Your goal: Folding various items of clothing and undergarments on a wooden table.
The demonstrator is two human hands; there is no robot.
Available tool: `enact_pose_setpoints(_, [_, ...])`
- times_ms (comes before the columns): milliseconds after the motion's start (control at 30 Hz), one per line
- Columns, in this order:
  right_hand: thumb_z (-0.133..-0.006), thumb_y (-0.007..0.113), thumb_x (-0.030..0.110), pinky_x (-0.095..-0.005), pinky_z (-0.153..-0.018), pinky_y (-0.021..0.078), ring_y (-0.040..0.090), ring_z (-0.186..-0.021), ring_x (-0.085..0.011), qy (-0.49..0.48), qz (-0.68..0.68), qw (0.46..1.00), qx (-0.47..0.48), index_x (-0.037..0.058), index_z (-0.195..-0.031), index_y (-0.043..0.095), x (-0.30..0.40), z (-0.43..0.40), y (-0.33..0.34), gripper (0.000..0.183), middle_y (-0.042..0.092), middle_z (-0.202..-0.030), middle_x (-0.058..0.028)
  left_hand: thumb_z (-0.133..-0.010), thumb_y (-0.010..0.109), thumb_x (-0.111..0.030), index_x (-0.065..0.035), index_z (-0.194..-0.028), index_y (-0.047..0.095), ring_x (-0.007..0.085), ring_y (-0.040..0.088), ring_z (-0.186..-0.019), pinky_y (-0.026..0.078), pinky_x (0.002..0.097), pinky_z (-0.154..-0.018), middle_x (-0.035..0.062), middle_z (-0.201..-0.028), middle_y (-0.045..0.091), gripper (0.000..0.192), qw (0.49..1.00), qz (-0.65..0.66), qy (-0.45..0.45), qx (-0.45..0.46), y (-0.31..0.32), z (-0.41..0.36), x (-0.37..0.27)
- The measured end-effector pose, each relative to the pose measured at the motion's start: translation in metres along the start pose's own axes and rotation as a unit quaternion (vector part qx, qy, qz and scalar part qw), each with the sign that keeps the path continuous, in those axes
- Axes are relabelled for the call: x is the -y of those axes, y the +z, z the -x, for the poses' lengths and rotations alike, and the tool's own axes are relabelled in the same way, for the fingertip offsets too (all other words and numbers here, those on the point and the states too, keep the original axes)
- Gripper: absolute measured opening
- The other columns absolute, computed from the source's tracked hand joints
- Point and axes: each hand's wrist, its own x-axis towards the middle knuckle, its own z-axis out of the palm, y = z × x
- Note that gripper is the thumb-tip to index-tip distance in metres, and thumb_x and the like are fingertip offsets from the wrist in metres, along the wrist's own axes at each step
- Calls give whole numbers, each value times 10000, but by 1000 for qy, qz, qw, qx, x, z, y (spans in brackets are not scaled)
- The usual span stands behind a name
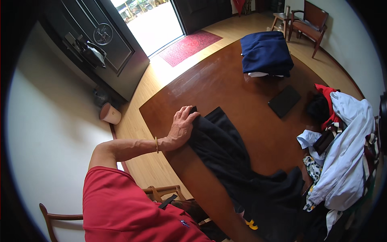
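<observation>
A long black garment stretches across the wooden table from the middle to the near right edge. My left hand, with a gold bracelet at the wrist, grips its far left end, the fingers curled over the dark cloth. My right hand is out of view. At the far side of the table sits a stack of folded clothes, navy on top with some white below. A black tablet-like object lies flat between the stack and a loose heap of clothes in white, red, black and patterned cloth.
A wooden chair stands at the lower left, and a waste bin by the wall. Beyond the table are an open dark door, a red mat, a small stool and an armchair.
</observation>
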Motion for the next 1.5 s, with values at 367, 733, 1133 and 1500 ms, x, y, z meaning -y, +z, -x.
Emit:
enact_pose_setpoints(367, [-936, 463, 333, -493, -1012, 332, 450, -1189, -422, -140, -44, 988, -46, -134, -1199, 499, 13, 7, -10, 538, 503, -1258, -276, -819, 438, -63, -62, -1178, 525, 393, 355, -1227, 275, 481, -1021, 243, -1268, 417, 369, 998, 14, 9, -57, 6, 7, 6])
enact_pose_setpoints(733, [-940, 415, 199, -473, -1082, 246, 346, -1310, -339, -71, -16, 997, -4, -19, -1298, 454, -31, 29, 17, 422, 408, -1394, -174, -777, 500, -96, -72, -1065, 567, 343, 456, -1048, 355, 448, -872, 206, -1080, 497, 296, 992, -19, 61, -108, 23, 6, 1])
enact_pose_setpoints(1133, [-921, 454, 169, -415, -1091, 259, 342, -1313, -298, -58, -31, 998, -18, -5, -1280, 466, -22, 11, 20, 399, 427, -1387, -124, -816, 449, -119, -90, -1067, 566, 351, 483, -1027, 373, 478, -854, 183, -1055, 522, 278, 989, -28, 83, -118, 28, -6, 15])
enact_pose_setpoints(1500, [-910, 473, 113, -390, -1074, 287, 376, -1294, -280, -67, -26, 996, -47, 5, -1266, 491, -32, 17, 27, 373, 463, -1359, -110, -836, 458, -143, -101, -1096, 578, 338, 486, -1046, 376, 473, -865, 164, -1080, 530, 289, 988, -32, 83, -130, 27, 1, 16])
